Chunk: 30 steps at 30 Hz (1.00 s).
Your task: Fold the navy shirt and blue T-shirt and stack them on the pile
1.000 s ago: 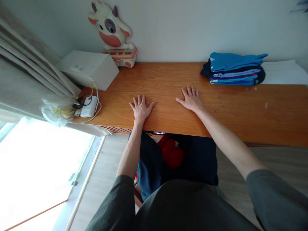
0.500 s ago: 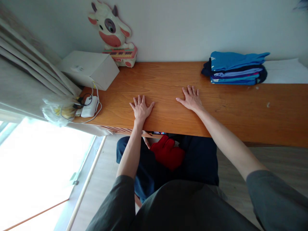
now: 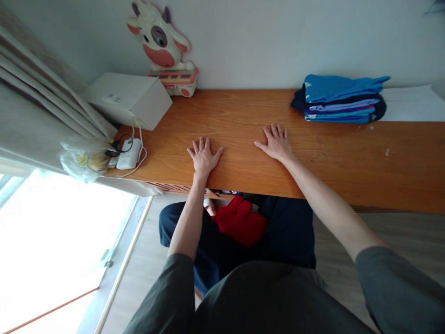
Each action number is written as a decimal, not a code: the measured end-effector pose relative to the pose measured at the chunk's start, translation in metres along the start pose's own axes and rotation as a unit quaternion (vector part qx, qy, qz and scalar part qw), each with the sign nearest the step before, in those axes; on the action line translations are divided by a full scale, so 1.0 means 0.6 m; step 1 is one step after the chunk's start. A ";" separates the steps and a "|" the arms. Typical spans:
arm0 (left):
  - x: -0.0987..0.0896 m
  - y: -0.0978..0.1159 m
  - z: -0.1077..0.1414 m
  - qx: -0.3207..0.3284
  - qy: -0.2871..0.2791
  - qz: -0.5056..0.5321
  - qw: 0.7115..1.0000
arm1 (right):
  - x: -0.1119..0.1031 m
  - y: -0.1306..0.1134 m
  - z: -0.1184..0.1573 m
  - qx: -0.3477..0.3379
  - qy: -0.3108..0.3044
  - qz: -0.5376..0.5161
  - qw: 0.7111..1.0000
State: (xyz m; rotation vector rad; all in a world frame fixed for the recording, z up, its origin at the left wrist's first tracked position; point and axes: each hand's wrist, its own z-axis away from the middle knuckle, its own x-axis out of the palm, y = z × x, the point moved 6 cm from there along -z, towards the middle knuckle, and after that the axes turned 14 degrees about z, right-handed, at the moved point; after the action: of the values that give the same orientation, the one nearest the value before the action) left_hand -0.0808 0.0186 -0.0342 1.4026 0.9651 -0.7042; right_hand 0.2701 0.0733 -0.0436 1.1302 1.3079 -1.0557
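My left hand (image 3: 205,160) lies flat on the wooden desk (image 3: 236,111), its fingers spread and nothing in it. Farther right, my right hand (image 3: 277,144) also rests palm down on the wood with fingers apart, holding nothing. To the right of it, near the wall, sits a folded stack of blue and dark clothes (image 3: 342,99). A red cloth thing (image 3: 241,222) lies on my lap below the desk edge; its kind I cannot make out.
At the left stand a white box (image 3: 128,99) and a cow-shaped toy piano (image 3: 174,79). A white power adapter (image 3: 129,154) with cables and a clear plastic bag (image 3: 83,160) are at the left end. White paper (image 3: 410,104) lies behind on the right.
Both hands stay in the same place on the desk. My left knee has shifted slightly to the left under the desk.
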 end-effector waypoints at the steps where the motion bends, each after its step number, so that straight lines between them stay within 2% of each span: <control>1: 0.000 0.000 0.000 0.000 0.000 0.000 1.000 | 0.002 0.001 -0.001 -0.001 0.003 0.001 1.000; 30: -0.005 0.002 0.002 -0.005 -0.004 0.019 1.000 | 0.000 0.000 -0.001 0.002 0.000 0.001 1.000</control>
State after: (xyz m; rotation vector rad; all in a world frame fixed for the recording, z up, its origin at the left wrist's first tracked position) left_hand -0.0812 0.0172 -0.0309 1.4057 0.9329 -0.6761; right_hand 0.2699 0.0737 -0.0434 1.1347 1.3051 -1.0571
